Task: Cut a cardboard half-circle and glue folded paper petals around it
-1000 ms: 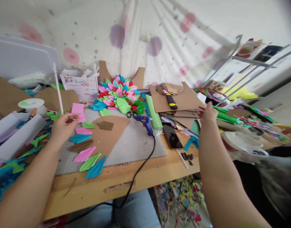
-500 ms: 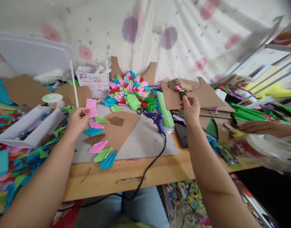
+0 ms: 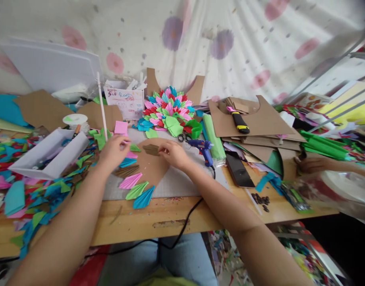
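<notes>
My left hand (image 3: 114, 153) is closed at the left of the cardboard, a sliver of pink paper showing at its fingertips. Close by lies a pink paper square (image 3: 121, 127). My right hand (image 3: 176, 154) hovers over the cardboard sheet (image 3: 158, 172) with fingers drawn together; whether anything is between them is hidden. A brown pleated paper piece (image 3: 151, 149) lies just left of those fingertips. Along the cardboard's left edge fan pleated petals, including a pink petal (image 3: 131, 180), a green petal (image 3: 137, 190) and a blue petal (image 3: 143, 198).
A blue glue gun (image 3: 202, 149) with a black cord lies right of the cardboard. Beyond are a phone (image 3: 239, 169), a yellow-black utility knife (image 3: 240, 123) and a many-coloured paper flower piece (image 3: 167, 107). Another person's hand (image 3: 316, 163) is at right; a white box (image 3: 48, 159) is left.
My right hand has let go of the utility knife, which now lies on the stacked cardboard, and has moved left over the cardboard sheet. My left hand has shifted slightly right.
</notes>
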Available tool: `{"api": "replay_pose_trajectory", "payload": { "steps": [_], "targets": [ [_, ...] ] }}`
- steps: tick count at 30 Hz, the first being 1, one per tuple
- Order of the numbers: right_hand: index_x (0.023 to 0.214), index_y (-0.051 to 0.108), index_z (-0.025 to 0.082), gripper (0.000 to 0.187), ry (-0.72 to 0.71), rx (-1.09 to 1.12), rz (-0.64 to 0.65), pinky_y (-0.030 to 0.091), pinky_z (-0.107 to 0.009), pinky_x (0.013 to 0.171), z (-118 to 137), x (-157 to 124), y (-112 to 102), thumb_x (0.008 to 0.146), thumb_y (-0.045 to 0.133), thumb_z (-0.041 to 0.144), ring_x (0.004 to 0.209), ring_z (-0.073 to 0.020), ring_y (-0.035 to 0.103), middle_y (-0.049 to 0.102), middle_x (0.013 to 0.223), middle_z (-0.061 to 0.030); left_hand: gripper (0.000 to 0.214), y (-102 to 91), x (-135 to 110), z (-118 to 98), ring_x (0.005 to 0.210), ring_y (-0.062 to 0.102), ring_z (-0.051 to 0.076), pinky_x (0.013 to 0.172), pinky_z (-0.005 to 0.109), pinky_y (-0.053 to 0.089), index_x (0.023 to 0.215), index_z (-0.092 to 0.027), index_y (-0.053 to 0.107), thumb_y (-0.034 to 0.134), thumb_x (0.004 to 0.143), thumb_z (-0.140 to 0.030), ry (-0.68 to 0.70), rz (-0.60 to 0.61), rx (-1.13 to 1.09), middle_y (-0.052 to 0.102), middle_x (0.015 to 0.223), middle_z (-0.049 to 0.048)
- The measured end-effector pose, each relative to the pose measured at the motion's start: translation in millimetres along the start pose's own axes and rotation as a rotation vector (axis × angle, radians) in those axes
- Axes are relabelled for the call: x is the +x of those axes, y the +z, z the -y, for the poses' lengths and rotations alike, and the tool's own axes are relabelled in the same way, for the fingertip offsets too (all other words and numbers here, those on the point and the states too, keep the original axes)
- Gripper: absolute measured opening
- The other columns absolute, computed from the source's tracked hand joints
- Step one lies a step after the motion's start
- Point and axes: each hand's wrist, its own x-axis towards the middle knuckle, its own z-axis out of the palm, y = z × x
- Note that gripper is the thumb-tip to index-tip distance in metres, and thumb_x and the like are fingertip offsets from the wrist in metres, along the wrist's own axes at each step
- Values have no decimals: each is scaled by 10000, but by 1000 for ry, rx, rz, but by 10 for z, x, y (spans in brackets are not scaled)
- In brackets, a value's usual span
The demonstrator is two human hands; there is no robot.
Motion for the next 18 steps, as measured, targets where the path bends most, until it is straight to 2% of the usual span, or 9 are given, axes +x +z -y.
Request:
{"api": "replay_pose_trajectory", "payload": {
  "steps": [3,6,9,14,18],
  "targets": [
    [889,641,215,144,20,-60,29,405,-253,754,-7,59,165,803,532,175,892,-160,548,623,928,-26,151,115,-61,-196,947,561,201,894,339,424,857,-191,635,513,786,-245,197,193,35,636,958,55],
    [901,645,210,152,41,-113,24,400,-273,789,-12,31,213,823,516,191,934,-182,531,619,946,-46,243,190,-105,-305,1041,528,228,937,368,400,1001,-191,621,550,773,-236,268,307,78,609,1079,75],
    [886,645,205,150,44,-138,22,396,-278,796,-12,-28,214,833,506,190,944,-190,520,619,946,-55,286,225,-111,-316,1057,517,242,941,386,392,1055,-177,609,555,781,-239,286,339,98,593,1115,91],
    [878,634,198,141,-9,-125,40,390,-273,815,-17,-79,226,841,500,177,932,-178,519,618,942,-50,120,293,-67,-294,903,550,210,836,347,421,840,-177,649,565,780,-240,296,319,97,627,932,58],
    [943,623,206,160,18,-93,43,397,-272,799,-23,-81,235,833,512,172,906,-172,535,623,951,-43,85,333,-30,-335,781,551,175,736,308,419,750,-186,637,554,770,-198,254,326,93,621,818,33]
  ]
}}
